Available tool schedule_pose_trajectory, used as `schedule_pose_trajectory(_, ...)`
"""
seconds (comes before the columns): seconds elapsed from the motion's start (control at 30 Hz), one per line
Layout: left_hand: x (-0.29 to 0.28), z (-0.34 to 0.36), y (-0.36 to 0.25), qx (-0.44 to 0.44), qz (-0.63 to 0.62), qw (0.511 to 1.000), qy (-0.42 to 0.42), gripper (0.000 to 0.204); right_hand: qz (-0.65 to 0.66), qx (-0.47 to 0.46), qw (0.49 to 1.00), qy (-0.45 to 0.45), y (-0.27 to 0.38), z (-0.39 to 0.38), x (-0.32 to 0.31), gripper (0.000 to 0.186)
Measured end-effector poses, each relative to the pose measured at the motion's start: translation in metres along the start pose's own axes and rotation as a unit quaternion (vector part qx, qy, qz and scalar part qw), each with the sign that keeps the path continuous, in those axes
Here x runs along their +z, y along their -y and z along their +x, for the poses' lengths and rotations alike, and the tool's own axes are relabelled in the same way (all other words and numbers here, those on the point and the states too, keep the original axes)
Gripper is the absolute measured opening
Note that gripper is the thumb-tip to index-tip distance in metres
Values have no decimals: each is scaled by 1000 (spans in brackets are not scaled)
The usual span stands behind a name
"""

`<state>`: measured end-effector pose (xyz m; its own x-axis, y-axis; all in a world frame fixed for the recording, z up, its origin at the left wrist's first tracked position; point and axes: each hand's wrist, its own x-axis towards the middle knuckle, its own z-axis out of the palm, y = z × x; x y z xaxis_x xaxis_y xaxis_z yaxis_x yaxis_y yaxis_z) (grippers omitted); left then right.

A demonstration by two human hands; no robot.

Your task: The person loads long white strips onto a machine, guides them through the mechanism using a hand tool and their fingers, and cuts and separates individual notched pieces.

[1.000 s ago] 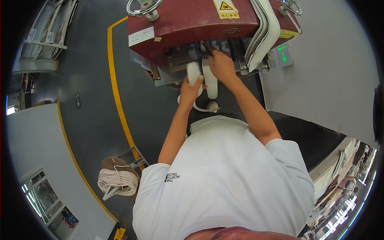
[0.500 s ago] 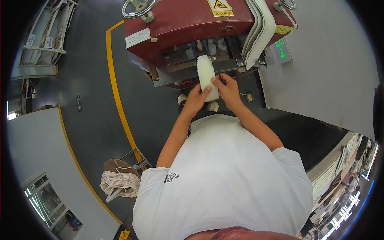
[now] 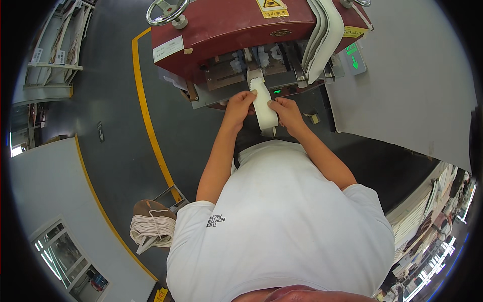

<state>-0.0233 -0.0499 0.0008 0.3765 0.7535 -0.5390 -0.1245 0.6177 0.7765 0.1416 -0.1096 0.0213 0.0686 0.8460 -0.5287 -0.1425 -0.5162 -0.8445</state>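
Note:
A white elongated strip (image 3: 264,110) with a toothed upper end lies between my hands at the front opening of a red machine (image 3: 221,27). My left hand (image 3: 238,108) grips its left edge near the top, thumb over the surface. My right hand (image 3: 288,115) pinches the right edge a little lower. The toothed end reaches the machine's metal front plate (image 3: 217,95), just below small translucent fittings (image 3: 262,58) inside the opening. The strip's lower end hangs bent downward.
Long white strips (image 3: 324,35) drape over the machine's right side. A grey wall (image 3: 397,75) stands right. At lower left is a cord spool (image 3: 151,226). A handwheel (image 3: 163,10) tops the machine. A yellow floor line (image 3: 146,105) runs along the left.
My right hand has come down from inside the opening to grip the strip beside my left hand. Since the middle frame, my left hand has moved up along it and its toothed end sits lower.

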Motion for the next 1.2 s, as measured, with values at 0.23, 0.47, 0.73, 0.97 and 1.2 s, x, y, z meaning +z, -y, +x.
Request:
schedule_pose_trajectory(0.23,5,24,-12,-18,-48,998,-45,18,151,55,987,31,27,14,-2,17)
schedule_pose_trajectory(0.47,2,30,-21,-36,-65,997,-35,17,144,71,987,27,43,23,-4,17)
schedule_pose_trajectory(0.73,-5,33,-24,-57,-68,996,6,17,124,80,989,26,39,24,-5,16)
schedule_pose_trajectory(0.97,-8,41,-25,-59,-65,996,9,18,131,85,987,32,38,30,-3,17)
schedule_pose_trajectory(1.2,-6,53,-27,-51,-16,996,-65,23,37,43,998,4,26,49,0,20)
